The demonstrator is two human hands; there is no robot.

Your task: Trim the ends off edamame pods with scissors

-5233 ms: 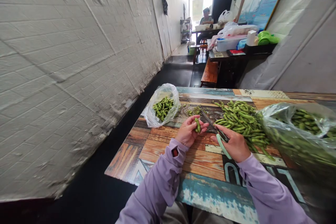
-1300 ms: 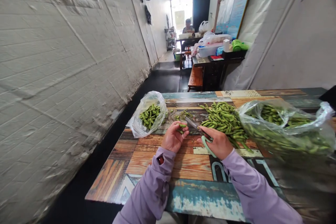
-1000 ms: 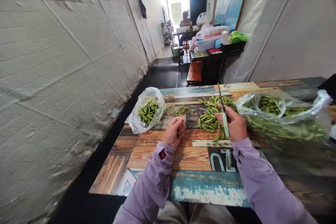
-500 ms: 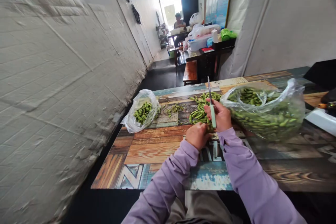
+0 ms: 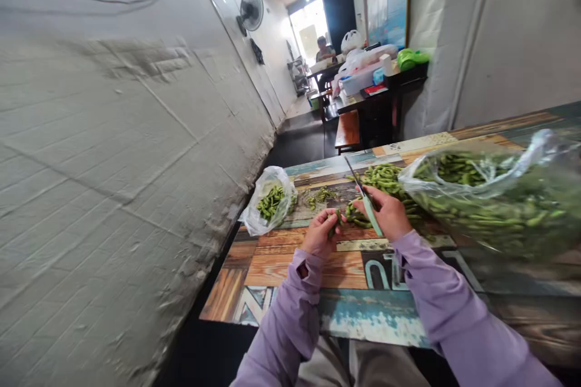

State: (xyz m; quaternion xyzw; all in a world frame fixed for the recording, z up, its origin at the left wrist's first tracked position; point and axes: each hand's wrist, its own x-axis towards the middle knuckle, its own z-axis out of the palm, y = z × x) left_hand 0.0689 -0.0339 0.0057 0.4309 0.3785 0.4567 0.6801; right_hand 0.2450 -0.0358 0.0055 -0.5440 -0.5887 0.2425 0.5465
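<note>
My left hand (image 5: 320,234) is closed on a green bean pod (image 5: 336,221), held just above the painted wooden table (image 5: 290,266). To its right my right hand (image 5: 384,213) grips a pair of scissors (image 5: 361,193) with a pale green handle, blades pointing up and away. Just beyond both hands lies a loose pile of green pods (image 5: 384,184). A small clear bag of pods (image 5: 269,205) sits at the table's far left. Small trimmed bits (image 5: 320,196) lie between that bag and the pile.
A large clear bag full of pods (image 5: 490,199) fills the table's right side. A white brick wall (image 5: 127,163) runs close along the left. Farther back stand a dark table with tubs and bags (image 5: 376,75), a wooden bench (image 5: 347,130), and a seated person (image 5: 323,51).
My left hand dropped the earlier pod, reached to the pile and now holds a fresh pod to the left. My right hand swung the scissors upright. The camera view shifted.
</note>
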